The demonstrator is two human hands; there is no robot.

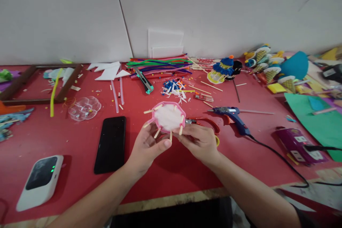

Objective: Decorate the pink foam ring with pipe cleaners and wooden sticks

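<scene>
Between both hands is a small round craft piece (169, 117) with a white middle, a pink pipe-cleaner rim and several short wooden sticks standing out around its edge. My left hand (149, 146) is closed on its lower left side, thumb along the near edge. From the right, my right hand (200, 140) pinches the rim by a stick, its fingertips partly behind the piece. Red-handled scissors (211, 123) lie on the table just beyond my right hand, partly hidden by it. A blue glue gun (233, 115) rests farther right.
Around the red table (160, 185) are a black phone (110, 144), a white device (40, 181), a clear palette (84, 108), a utility knife (144, 80), pipe cleaners (160, 66), paper scraps (176, 91), a purple power strip (299, 144) with a cord, and finished crafts (223, 69) at the back.
</scene>
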